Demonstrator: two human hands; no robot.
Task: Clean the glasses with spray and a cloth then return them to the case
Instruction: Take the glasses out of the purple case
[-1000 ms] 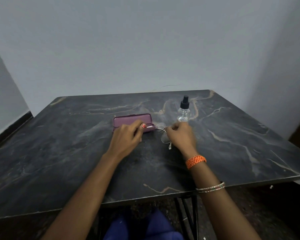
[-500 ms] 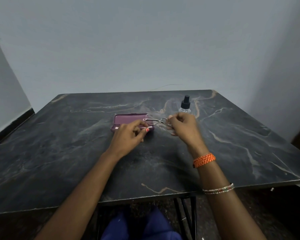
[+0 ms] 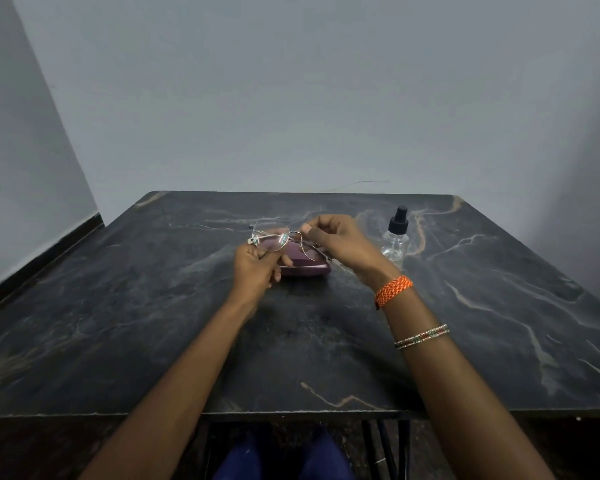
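Your table fills the lower frame — dark marble-look top with pale veins, pushed against a grey wall. Your two forearms reach in from the bottom edge. Your right hand is raised over the table middle, fingers curled, thumb and fingers pinching the right side of the glasses near the bridge. An orange braided band sits at that wrist, a thin beaded bangle further down the forearm. Your left hand is just below the left lens, fingers curled, holding the frame at its left end. The case — purple, lying flat on the table — is right behind and under both hands, partly hidden; can't tell if its lid is up or down. The spray bottle, clear with a black pump top, stands upright just right of your right hand, apart from it. The glasses are thin wire-rimmed, clear lenses, held up off the table above the case.
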